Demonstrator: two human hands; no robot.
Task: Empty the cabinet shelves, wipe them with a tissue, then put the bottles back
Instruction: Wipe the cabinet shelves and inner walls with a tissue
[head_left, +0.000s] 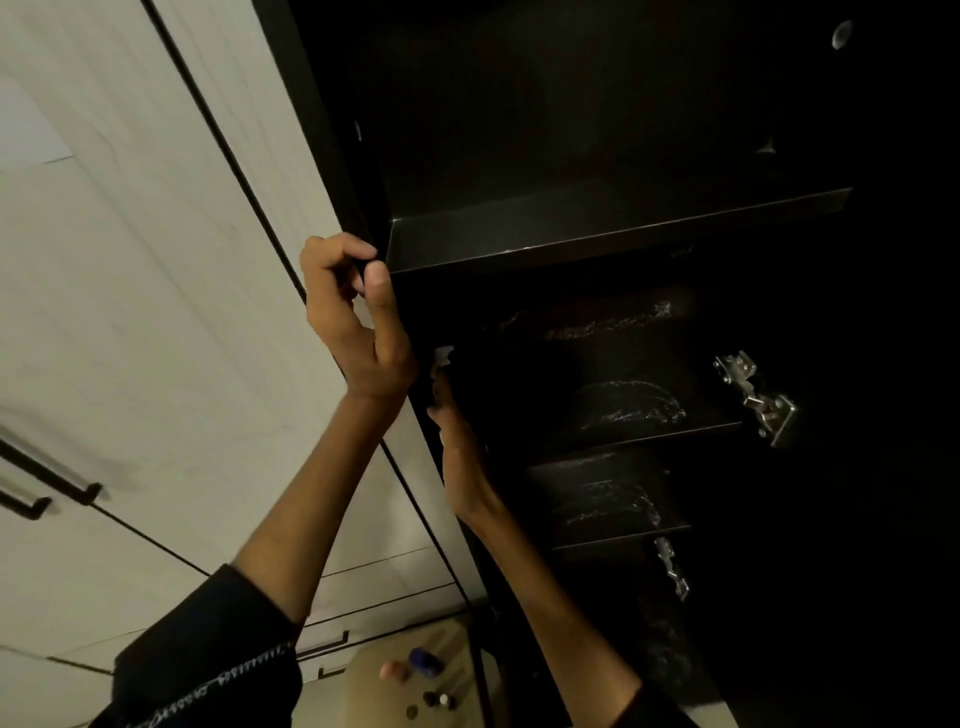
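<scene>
Left hand (358, 317) curls round the dark cabinet's (332, 171) front edge, bracing I'd say, while the right hand (457, 457) pinches a white tissue (442, 357) at the empty middle shelf (623, 410), bottles (426, 670) waiting far below.

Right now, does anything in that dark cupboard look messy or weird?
Yes. The shelves carry whitish streaky smears, like wipe marks that have not dried or dust pushed around. The bottles sit down below on a pale surface, not in the cupboard. The right hand holds a bit of white tissue at the shelf's left end.
</scene>
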